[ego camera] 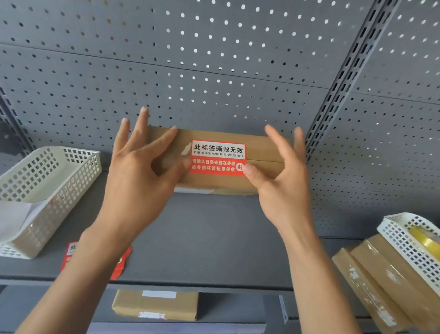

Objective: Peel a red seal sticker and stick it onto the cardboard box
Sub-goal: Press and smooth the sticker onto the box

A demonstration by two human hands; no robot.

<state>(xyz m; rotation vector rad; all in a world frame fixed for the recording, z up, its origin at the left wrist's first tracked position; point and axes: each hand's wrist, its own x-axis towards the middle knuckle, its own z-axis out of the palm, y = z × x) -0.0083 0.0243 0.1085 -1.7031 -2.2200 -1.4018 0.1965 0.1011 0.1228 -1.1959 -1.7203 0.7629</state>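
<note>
Red seal sticker [217, 158] on cardboard box [262, 146] — thumbs cover its edges, both hands' fingers spread, gripping nothing

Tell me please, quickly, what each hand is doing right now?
Left hand: open, fingers spread, thumb at the red seal sticker on the cardboard box.
Right hand: open, thumb pressing the sticker's right edge.

White baskets [35, 197], perhaps yellow tape [430, 242], grey pegboard [223, 48].

The red seal sticker [217, 158] on the cardboard box [265, 149] reads "此标签撕毁无效" in black on its white band, with "CIBIAOQIANSIHUIWUXIAO" beneath. The white lines on the red part below are too blurred to read surely.
</note>
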